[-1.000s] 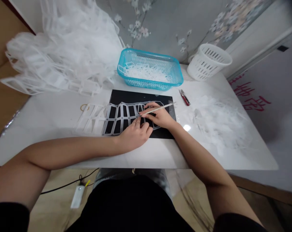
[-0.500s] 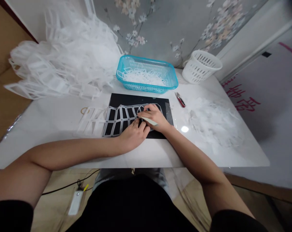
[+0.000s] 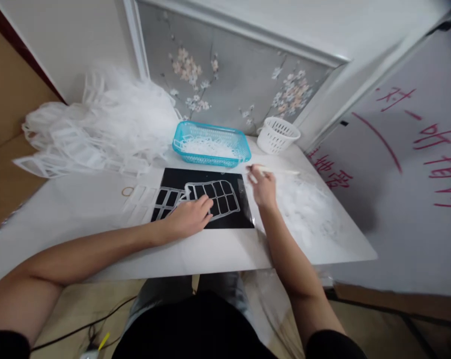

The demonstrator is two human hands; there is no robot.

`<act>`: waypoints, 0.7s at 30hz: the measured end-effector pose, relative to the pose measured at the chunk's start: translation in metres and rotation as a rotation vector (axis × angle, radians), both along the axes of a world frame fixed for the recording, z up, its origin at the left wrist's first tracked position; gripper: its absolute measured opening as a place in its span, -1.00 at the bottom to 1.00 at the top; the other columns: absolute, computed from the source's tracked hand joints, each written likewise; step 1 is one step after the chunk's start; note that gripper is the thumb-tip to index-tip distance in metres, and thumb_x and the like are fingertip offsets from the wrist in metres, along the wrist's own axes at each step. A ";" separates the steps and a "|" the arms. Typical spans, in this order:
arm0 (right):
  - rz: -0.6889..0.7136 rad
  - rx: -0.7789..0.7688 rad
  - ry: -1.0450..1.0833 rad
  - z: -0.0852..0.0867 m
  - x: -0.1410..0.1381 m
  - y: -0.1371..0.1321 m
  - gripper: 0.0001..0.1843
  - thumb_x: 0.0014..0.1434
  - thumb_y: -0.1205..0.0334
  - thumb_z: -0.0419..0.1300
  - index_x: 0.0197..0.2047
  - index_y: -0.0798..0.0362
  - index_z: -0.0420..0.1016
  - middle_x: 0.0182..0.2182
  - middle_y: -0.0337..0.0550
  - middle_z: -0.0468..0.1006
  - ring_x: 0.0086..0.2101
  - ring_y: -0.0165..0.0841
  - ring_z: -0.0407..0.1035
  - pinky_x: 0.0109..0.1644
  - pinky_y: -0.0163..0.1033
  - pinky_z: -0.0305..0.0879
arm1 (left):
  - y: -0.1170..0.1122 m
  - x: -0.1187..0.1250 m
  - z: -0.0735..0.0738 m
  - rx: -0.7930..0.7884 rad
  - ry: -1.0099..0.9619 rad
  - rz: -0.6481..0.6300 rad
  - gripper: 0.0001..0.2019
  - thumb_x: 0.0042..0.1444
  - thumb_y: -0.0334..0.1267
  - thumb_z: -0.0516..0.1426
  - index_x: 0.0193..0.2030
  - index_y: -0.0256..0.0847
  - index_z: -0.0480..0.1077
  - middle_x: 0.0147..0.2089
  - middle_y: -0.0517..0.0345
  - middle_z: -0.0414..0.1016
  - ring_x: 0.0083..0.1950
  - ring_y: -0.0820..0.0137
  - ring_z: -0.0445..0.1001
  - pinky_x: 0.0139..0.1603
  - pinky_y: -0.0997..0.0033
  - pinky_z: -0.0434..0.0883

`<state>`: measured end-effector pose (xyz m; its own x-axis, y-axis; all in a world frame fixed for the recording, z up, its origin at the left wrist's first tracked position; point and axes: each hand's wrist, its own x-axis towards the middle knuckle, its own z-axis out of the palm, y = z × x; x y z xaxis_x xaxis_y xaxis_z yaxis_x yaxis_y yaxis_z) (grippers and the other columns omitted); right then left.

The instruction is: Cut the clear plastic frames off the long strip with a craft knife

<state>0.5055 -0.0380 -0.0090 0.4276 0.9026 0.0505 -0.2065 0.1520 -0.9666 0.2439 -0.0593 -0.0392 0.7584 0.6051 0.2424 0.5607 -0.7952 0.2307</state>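
Observation:
A thin white plastic lattice sheet (image 3: 225, 205) with rows of rectangular openings lies over a black mat (image 3: 243, 219). Its left part runs off the mat onto the white table, and its middle looks bent or overlapped. My left hand (image 3: 191, 214) rests across that middle, fingers curled together on the lattice; the fingertips partly hide what they pinch. My right hand (image 3: 263, 187) is raised beyond the mat's right edge, closed around a long pale stick-like tool (image 3: 281, 171) whose exact kind is unclear. A dark tip shows by the fingers.
A blue basket (image 3: 243, 154) with white scraps stands behind the mat, with a white perforated basket (image 3: 275, 139) to its right. White lattice pieces are heaped (image 3: 109, 124) at the left. Loose translucent scraps (image 3: 303, 212) lie at the right, and a tan ring (image 3: 127, 191) at the left.
My right hand has lifted off the lattice and moved right and away, taking the pale tool along. My left hand stays on the lattice, which has shifted and bent. The view has tilted up.

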 end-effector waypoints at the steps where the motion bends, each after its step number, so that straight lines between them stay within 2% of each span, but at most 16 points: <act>1: 0.125 -0.036 0.145 0.002 -0.009 -0.006 -0.84 0.10 0.15 0.35 -0.28 -0.02 0.49 -0.27 -0.22 0.61 -0.11 -0.36 0.49 -0.05 -0.25 0.41 | 0.008 -0.001 0.003 -0.063 -0.103 0.015 -0.69 0.33 -0.12 0.07 0.11 -0.24 0.29 0.04 -0.07 0.42 -0.06 0.27 0.54 -0.17 0.32 0.54; 3: 0.276 -0.080 0.260 0.003 -0.030 -0.017 -0.82 0.06 0.17 0.40 -0.29 0.01 0.52 -0.27 -0.16 0.63 -0.16 -0.34 0.51 -0.09 -0.23 0.44 | 0.024 -0.002 0.009 -0.268 -0.370 0.027 -0.45 0.27 -0.02 0.16 0.30 -0.17 0.14 0.24 -0.11 0.30 0.16 0.26 0.47 0.07 0.27 0.52; 5: 0.386 -0.127 0.351 0.003 -0.047 -0.027 -0.84 0.09 0.20 0.39 -0.27 0.02 0.53 -0.25 -0.13 0.65 -0.20 -0.36 0.52 -0.10 -0.24 0.46 | 0.037 0.001 0.011 -0.488 -0.589 0.015 -0.26 0.18 -0.01 0.23 0.40 -0.10 0.02 0.41 -0.13 0.11 0.38 0.18 0.27 0.29 0.15 0.39; 7: 0.478 -0.182 0.509 0.003 -0.057 -0.032 -0.87 0.13 0.25 0.37 -0.24 0.01 0.53 -0.25 -0.17 0.66 -0.23 -0.42 0.52 -0.09 -0.29 0.46 | 0.045 0.005 0.010 -0.646 -0.661 -0.002 -0.21 0.13 -0.03 0.28 0.42 -0.06 0.03 0.47 -0.11 0.05 0.43 0.13 0.19 0.35 0.06 0.32; 9: 0.532 -0.220 0.623 0.003 -0.059 -0.035 -0.88 0.15 0.28 0.35 -0.22 -0.01 0.52 -0.26 -0.23 0.67 -0.24 -0.47 0.51 -0.08 -0.33 0.46 | 0.048 0.010 0.008 -0.791 -0.680 -0.020 -0.31 0.10 -0.05 0.29 0.33 -0.11 0.19 0.38 -0.10 0.24 0.34 0.14 0.32 0.31 0.06 0.36; 11: 0.550 -0.238 0.596 0.002 -0.055 -0.034 -0.88 0.15 0.26 0.34 -0.22 -0.02 0.50 -0.24 -0.23 0.67 -0.22 -0.45 0.52 -0.07 -0.32 0.46 | 0.047 0.012 0.008 -0.900 -0.676 -0.033 -0.54 0.13 -0.03 0.27 0.10 -0.20 0.40 0.12 -0.05 0.50 0.14 0.21 0.50 0.20 0.11 0.44; 13: 0.489 -0.234 0.443 0.001 -0.047 -0.030 -0.87 0.14 0.21 0.34 -0.24 -0.01 0.50 -0.18 -0.17 0.67 -0.18 -0.39 0.52 -0.07 -0.26 0.48 | 0.046 0.013 0.011 -0.949 -0.671 -0.026 -0.66 0.16 0.00 0.23 -0.12 -0.25 0.46 -0.14 0.03 0.58 -0.08 0.29 0.57 0.06 0.19 0.50; 15: 0.331 -0.198 0.285 0.000 -0.035 -0.025 -0.82 0.12 0.14 0.33 -0.21 0.00 0.51 -0.06 -0.09 0.64 -0.12 -0.32 0.51 -0.08 -0.22 0.48 | 0.050 0.013 0.018 -0.924 -0.638 -0.013 -0.70 0.18 -0.01 0.20 -0.20 -0.24 0.45 -0.26 0.08 0.57 -0.20 0.36 0.56 -0.05 0.26 0.52; 18: 0.024 -0.091 0.201 -0.001 -0.010 -0.014 -0.65 0.13 0.03 0.28 -0.05 0.00 0.50 0.12 -0.05 0.51 -0.04 -0.29 0.46 -0.11 -0.23 0.45 | 0.066 0.019 0.027 -0.754 -0.474 0.006 -0.73 0.23 -0.04 0.15 -0.16 -0.21 0.46 -0.25 0.09 0.58 -0.23 0.39 0.55 -0.11 0.33 0.50; 21: -0.206 0.007 0.167 -0.004 0.016 -0.004 -0.52 0.11 -0.02 0.27 0.05 0.02 0.47 0.10 -0.03 0.49 -0.07 -0.30 0.46 -0.15 -0.25 0.40 | 0.094 0.040 0.032 -0.565 -0.285 0.032 -0.71 0.27 -0.06 0.07 -0.09 -0.20 0.49 -0.20 0.06 0.60 -0.22 0.37 0.56 -0.14 0.34 0.49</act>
